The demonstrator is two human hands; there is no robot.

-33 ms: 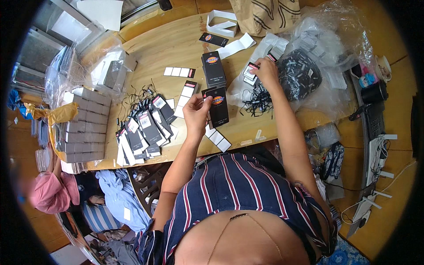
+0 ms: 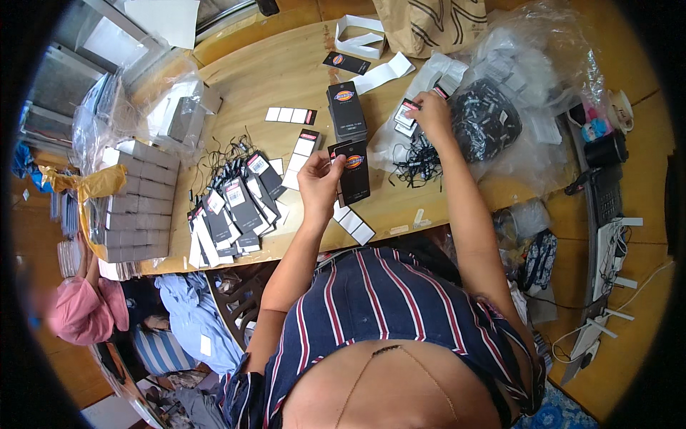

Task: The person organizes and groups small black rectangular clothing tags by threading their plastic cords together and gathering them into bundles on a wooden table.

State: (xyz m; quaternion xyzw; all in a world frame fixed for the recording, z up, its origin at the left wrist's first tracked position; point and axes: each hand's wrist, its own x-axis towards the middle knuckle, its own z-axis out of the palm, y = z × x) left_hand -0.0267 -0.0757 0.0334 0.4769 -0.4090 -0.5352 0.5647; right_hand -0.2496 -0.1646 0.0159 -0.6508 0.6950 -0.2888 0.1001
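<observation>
My left hand (image 2: 319, 182) pinches a black hang tag (image 2: 357, 179) with an orange and blue oval emblem, above the table's front part. Behind that tag the edge of another piece shows, mostly hidden by the fingers. Further right, my right hand (image 2: 433, 116) is closed at the top of a small pile of white labels with red and black ends (image 2: 406, 113). Its fingertips grip a label, though part of the grip is hidden. Just beyond my left hand stands a stack of black hang tags (image 2: 348, 107). Black strings (image 2: 418, 166) lie in a tangle below my right hand.
Finished-looking tags with strings (image 2: 239, 200) are heaped at left, beside stacked white boxes (image 2: 139, 204). Label strips (image 2: 291, 116) and a paper band (image 2: 359, 37) lie on the table (image 2: 250, 75). Clear plastic bags (image 2: 532, 79) cover the right. A person in pink (image 2: 89, 311) is at far left.
</observation>
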